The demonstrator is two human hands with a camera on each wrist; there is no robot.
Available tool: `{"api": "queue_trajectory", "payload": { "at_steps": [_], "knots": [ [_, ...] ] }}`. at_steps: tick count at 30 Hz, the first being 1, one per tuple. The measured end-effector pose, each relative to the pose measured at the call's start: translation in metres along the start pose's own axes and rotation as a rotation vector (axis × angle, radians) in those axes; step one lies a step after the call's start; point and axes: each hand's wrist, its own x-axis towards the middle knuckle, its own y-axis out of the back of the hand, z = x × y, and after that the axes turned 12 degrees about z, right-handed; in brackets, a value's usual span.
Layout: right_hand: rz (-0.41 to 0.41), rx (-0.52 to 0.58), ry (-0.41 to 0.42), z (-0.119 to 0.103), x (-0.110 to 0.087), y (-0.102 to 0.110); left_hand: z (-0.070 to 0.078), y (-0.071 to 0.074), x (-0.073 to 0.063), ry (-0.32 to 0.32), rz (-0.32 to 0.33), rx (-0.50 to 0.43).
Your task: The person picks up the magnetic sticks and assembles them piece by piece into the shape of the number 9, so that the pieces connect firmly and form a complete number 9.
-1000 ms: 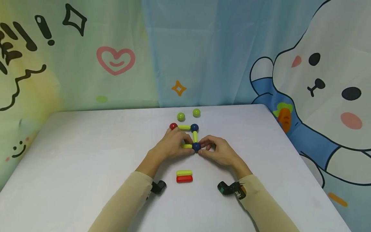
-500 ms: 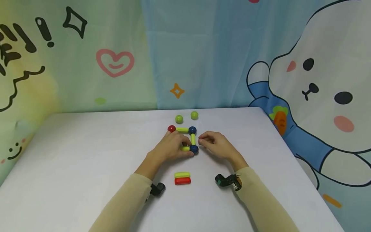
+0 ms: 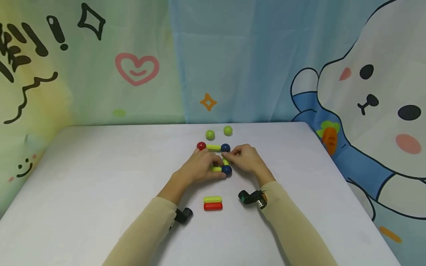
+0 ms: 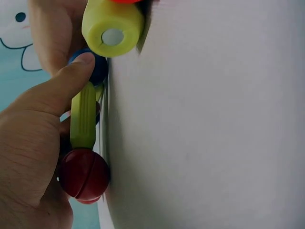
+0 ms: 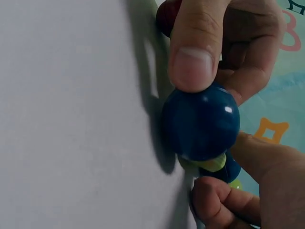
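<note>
A chain of magnetic sticks and balls lies on the table. In the head view, a red ball (image 3: 201, 146), a yellow-green stick (image 3: 213, 147) and a blue ball (image 3: 225, 147) form its far side. My left hand (image 3: 201, 167) holds the near blue ball (image 3: 227, 170), thumb pressed on it, with another yellow-green stick (image 4: 83, 117) running to a dark red ball (image 4: 85, 174), hidden from the head view. Between the two blue balls, the thumb and finger of my right hand (image 3: 247, 159) pinch the connecting stick (image 3: 226, 162), partly covered and slightly slanted.
Two green balls, one on the left (image 3: 210, 135) and one on the right (image 3: 227, 130), sit near the table's back edge. Closer to me lie a loose yellow-green stick (image 3: 212, 199) and a red stick (image 3: 213, 206), side by side. A printed curtain (image 3: 233, 66) hangs behind.
My right hand has left the near blue ball, drawn back slightly, then come forward and left onto the connecting stick, which now slants. My left hand stays in place.
</note>
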Motion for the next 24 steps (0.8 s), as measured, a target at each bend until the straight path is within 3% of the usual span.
{"api": "queue_trajectory", "payload": {
  "at_steps": [13,24],
  "knots": [
    [-0.045,-0.021,-0.057,-0.0079,0.0066,-0.0006,-0.0013,0.0014,-0.0015,0.015,-0.004,0.002],
    [-0.093,0.079,-0.109,-0.0072,0.0073,0.0049,0.0017,0.0004,-0.0002,0.026,-0.020,0.022]
  ]
}}
